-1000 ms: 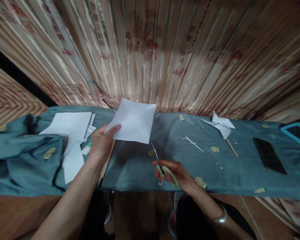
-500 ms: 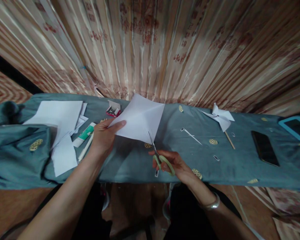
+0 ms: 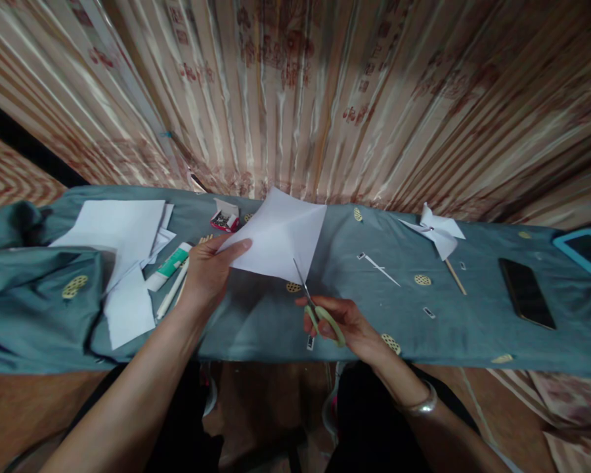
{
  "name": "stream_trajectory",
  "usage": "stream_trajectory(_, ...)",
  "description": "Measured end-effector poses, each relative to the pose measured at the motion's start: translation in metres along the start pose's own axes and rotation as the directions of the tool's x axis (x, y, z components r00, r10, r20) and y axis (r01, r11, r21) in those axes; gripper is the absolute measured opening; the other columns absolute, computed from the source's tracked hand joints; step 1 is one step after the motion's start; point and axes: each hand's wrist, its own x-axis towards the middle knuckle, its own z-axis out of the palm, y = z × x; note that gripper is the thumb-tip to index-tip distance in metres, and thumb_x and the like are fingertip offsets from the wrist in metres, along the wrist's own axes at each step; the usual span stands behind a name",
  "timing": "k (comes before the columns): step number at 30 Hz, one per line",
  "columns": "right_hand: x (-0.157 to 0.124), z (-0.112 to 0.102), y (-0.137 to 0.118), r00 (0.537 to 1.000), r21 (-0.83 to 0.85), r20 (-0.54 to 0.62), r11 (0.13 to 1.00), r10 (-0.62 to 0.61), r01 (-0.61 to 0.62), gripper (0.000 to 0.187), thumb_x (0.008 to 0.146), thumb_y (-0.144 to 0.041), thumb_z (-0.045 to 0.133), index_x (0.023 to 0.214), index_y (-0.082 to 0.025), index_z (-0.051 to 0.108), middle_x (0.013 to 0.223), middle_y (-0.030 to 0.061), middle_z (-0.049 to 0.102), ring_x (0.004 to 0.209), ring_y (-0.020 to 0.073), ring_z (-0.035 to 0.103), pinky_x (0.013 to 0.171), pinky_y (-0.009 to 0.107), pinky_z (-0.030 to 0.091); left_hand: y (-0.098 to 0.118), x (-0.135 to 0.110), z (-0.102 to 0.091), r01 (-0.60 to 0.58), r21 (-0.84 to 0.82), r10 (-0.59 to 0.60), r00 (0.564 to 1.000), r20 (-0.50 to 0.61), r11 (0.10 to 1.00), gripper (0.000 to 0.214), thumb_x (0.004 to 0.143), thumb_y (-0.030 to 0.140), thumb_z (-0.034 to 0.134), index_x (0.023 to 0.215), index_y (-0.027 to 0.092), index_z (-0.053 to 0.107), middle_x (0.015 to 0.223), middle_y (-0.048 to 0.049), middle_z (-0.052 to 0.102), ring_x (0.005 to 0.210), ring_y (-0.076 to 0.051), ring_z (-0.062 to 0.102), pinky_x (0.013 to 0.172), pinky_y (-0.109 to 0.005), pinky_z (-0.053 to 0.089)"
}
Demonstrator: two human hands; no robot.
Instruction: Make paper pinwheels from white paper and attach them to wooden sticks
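Observation:
My left hand (image 3: 207, 269) pinches the left corner of a white sheet of paper (image 3: 276, 233), thumb on top, holding it above the cloth. Faint creases run across the sheet. In my right hand (image 3: 342, 325) is a pair of scissors (image 3: 325, 322) with pale green handles, my fingers through the loops. The blades point up and away from me and meet the sheet near its lower right corner. Whether they stand slightly apart is hard to see. A paper pinwheel (image 3: 436, 230) on a wooden stick lies to the right.
On the green cloth (image 3: 261, 335) at left lie white paper sheets (image 3: 123, 220), a green-and-white tube (image 3: 168, 266) and a white stick (image 3: 172, 289). A small red-and-white box (image 3: 225, 217) sits behind my left hand. A black phone (image 3: 526, 292) and a blue-framed tablet (image 3: 584, 251) lie right.
The whole view has shifted very slightly. Both hands, the paper and the scissors stay in nearly the same position relative to each other.

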Motion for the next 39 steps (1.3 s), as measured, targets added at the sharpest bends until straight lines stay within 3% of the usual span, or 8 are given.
stream_trajectory(16,0.0,0.002,0.012,0.994,0.159,-0.081,0.986,0.072,-0.058,0.037,0.075,-0.036,0.079,0.11,-0.023,0.073,0.069,-0.0013,0.067,0.058,0.0081,0.059,0.058,0.022,0.05,0.001,0.002,0.001,0.025,-0.013,-0.026,0.999,-0.032,1.0,0.029,0.045,0.025,0.088,0.071,0.016,0.077,0.066,-0.0012,0.074,0.056,-0.015,0.061,0.057,-0.025,0.05)
stream_trajectory(25,0.001,0.004,0.014,0.982,0.154,-0.139,0.983,0.125,-0.104,0.04,0.07,-0.038,0.082,0.105,-0.021,0.074,0.063,-0.0028,0.065,0.054,0.0079,0.059,0.056,0.023,0.05,-0.001,0.002,0.0,0.006,-0.015,-0.007,0.999,-0.036,1.0,0.03,0.048,0.025,0.087,0.073,0.013,0.076,0.065,-0.0017,0.072,0.054,-0.014,0.061,0.056,-0.026,0.048)
stream_trajectory(33,0.001,0.004,0.009,0.983,0.147,-0.139,0.984,0.122,-0.101,0.042,0.068,-0.039,0.083,0.103,-0.019,0.074,0.065,-0.0013,0.068,0.054,0.0087,0.06,0.054,0.022,0.05,-0.004,-0.002,0.0,0.03,0.002,-0.03,0.999,0.032,1.0,0.032,0.052,0.027,0.087,0.078,0.012,0.076,0.069,-0.0038,0.074,0.057,-0.016,0.063,0.06,-0.028,0.05)
stream_trajectory(39,0.002,0.005,0.009,0.983,0.154,-0.151,0.985,0.105,-0.081,0.04,0.066,-0.037,0.085,0.1,-0.02,0.074,0.062,-0.0021,0.068,0.052,0.0087,0.06,0.052,0.022,0.05,-0.007,-0.003,0.001,0.02,0.025,-0.021,0.998,0.057,0.999,0.026,0.053,0.029,0.087,0.074,0.018,0.077,0.071,-0.003,0.075,0.06,-0.018,0.065,0.061,-0.029,0.053)
